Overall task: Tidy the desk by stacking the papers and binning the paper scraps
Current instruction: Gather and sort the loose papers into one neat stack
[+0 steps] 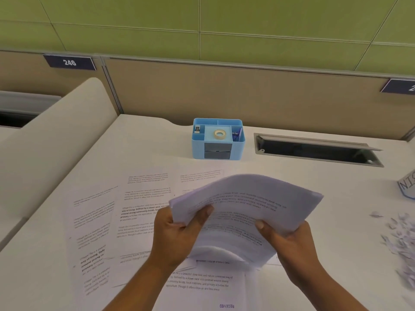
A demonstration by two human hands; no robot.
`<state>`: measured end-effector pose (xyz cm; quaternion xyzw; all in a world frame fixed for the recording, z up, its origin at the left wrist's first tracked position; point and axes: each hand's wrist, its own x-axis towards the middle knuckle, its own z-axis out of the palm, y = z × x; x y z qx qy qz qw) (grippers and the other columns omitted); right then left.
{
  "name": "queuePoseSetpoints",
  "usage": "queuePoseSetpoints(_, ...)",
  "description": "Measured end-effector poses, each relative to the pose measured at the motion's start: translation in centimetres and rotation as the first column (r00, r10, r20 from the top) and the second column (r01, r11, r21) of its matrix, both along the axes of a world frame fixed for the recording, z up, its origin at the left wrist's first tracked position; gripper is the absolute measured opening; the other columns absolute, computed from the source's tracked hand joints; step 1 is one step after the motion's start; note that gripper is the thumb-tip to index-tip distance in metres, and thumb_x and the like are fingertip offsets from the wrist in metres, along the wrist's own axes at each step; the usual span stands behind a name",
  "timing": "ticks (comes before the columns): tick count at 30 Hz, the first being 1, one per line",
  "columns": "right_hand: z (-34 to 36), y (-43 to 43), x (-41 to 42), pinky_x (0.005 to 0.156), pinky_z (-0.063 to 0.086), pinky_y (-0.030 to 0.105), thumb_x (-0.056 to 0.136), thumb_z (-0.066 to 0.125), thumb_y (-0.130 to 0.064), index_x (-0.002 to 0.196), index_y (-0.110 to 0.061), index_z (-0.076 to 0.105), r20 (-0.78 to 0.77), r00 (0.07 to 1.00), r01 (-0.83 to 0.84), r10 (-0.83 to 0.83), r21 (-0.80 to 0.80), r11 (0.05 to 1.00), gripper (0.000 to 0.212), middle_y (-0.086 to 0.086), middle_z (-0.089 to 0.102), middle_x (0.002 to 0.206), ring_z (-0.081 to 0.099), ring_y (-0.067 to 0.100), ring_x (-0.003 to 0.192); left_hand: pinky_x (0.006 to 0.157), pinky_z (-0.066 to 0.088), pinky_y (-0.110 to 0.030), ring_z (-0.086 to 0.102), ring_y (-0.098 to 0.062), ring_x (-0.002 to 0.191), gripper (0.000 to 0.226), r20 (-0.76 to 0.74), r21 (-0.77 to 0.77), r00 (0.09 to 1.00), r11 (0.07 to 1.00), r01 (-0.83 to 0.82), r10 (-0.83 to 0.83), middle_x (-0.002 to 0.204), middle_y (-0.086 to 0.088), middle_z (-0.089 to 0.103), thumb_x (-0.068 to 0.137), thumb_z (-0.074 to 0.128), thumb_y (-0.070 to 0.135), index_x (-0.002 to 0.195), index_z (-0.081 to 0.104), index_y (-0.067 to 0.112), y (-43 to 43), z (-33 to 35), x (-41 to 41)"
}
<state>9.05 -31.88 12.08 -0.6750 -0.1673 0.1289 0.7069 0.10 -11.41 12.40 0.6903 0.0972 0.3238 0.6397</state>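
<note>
I hold a bundle of printed papers (247,205) above the desk, bent and tilted. My left hand (177,234) grips its left edge, thumb on top. My right hand (289,241) grips the right lower edge, thumb on the page. Several loose printed sheets (116,221) lie spread flat on the white desk (303,182) beneath and to the left. A heap of torn paper scraps (402,241) lies at the right edge.
A blue desk organiser (217,139) with a tape roll stands at the back centre. An open cable hatch (316,150) is set into the desk to its right. A container with lettering (407,184) shows at the right edge. A beige divider (56,135) rises on the left.
</note>
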Motion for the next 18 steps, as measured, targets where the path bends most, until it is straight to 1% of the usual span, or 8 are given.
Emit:
queuePoseSetpoints(2,-0.3,0.1,-0.2,0.069,0.059,0.025,0.072,0.079,-0.034,0.107,-0.04,0.071,-0.008,0.998,-0.055,0.055,0.003,0.998,0.037,-0.003,0.076,0.105,0.073,0.015,0.093,0.066,0.06,-0.022,0.074,-0.008,0.088,0.027,-0.035,-0.058,0.999,0.998,0.015,-0.018,0.094,0.014,0.077,0.077,0.08,0.045,0.104,0.074,0.045,0.1,-0.7,0.0)
queuePoseSetpoints(4,-1.5,0.4,-0.4,0.074,0.06,0.031,0.074,0.077,-0.028,0.108,-0.042,0.069,-0.102,0.988,-0.117,0.113,-0.026,0.993,0.037,-0.002,0.074,0.109,0.072,0.016,0.097,0.065,0.059,-0.02,0.075,-0.01,0.088,0.023,-0.16,-0.094,0.986,0.995,0.033,-0.048,0.093,0.012,0.078,0.078,0.081,0.037,0.098,0.075,0.046,0.0,-2.2,0.0)
queuePoseSetpoints(7,-3.4,0.4,-0.8,0.078,0.06,0.032,0.077,0.076,-0.033,0.108,-0.048,0.067,-0.165,0.977,-0.158,0.132,-0.156,0.975,0.036,-0.009,0.073,0.111,0.07,0.012,0.1,0.065,0.06,-0.024,0.074,-0.013,0.088,0.026,-0.326,-0.112,0.944,0.993,0.023,-0.059,0.091,0.011,0.077,0.075,0.077,0.033,0.093,0.074,0.051,0.0,-4.5,-0.3)
queuePoseSetpoints(10,-4.5,-0.1,-0.8,0.077,0.06,0.03,0.088,0.071,-0.027,0.102,-0.044,0.072,-0.114,0.987,-0.142,0.114,-0.275,0.951,0.021,-0.011,0.075,0.103,0.071,0.008,0.094,0.067,0.058,-0.017,0.073,-0.003,0.085,0.028,-0.334,-0.13,0.941,0.991,0.012,-0.055,0.092,0.016,0.077,0.078,0.078,0.028,0.091,0.074,0.052,1.0,-5.0,-0.6)
queuePoseSetpoints(13,-4.5,-0.1,-0.8,0.07,0.058,0.023,0.085,0.067,-0.031,0.093,-0.033,0.078,-0.146,0.988,-0.087,0.05,-0.257,0.962,0.014,-0.006,0.078,0.096,0.074,0.014,0.089,0.069,0.061,-0.025,0.076,-0.012,0.087,0.021,-0.346,-0.201,0.932,0.979,0.041,-0.11,0.095,0.009,0.079,0.075,0.079,0.034,0.094,0.077,0.043,2.0,-4.2,-0.6)
queuePoseSetpoints(15,-4.3,0.3,-0.5,0.07,0.06,0.035,0.084,0.068,-0.029,0.091,-0.026,0.079,-0.196,0.981,-0.058,0.011,-0.235,0.97,0.014,0.002,0.079,0.091,0.075,0.026,0.086,0.068,0.062,-0.031,0.077,-0.02,0.088,0.02,-0.362,-0.264,0.92,0.963,0.051,-0.148,0.097,0.002,0.079,0.075,0.08,0.034,0.095,0.078,0.037,2.6,-3.5,-0.4)
queuePoseSetpoints(16,-4.1,0.5,-0.3,0.072,0.06,0.042,0.086,0.068,-0.025,0.091,-0.021,0.079,-0.213,0.977,-0.05,0.0,-0.226,0.973,0.012,0.006,0.078,0.09,0.075,0.03,0.085,0.069,0.062,-0.033,0.076,-0.023,0.09,0.021,-0.361,-0.305,0.916,0.95,0.062,-0.176,0.099,-0.001,0.079,0.075,0.081,0.032,0.096,0.078,0.034,2.8,-3.2,-0.4)
queuePoseSetpoints(18,-3.7,0.8,0.2,0.078,0.058,0.05,0.089,0.068,-0.016,0.091,-0.013,0.078,-0.242,0.97,-0.039,-0.015,-0.217,0.975,0.011,0.011,0.078,0.089,0.074,0.035,0.085,0.071,0.062,-0.037,0.075,-0.028,0.095,0.026,-0.352,-0.429,0.901,0.899,0.087,-0.255,0.105,-0.007,0.077,0.078,0.081,0.031,0.103,0.076,0.028,3.3,-3.1,-0.6)
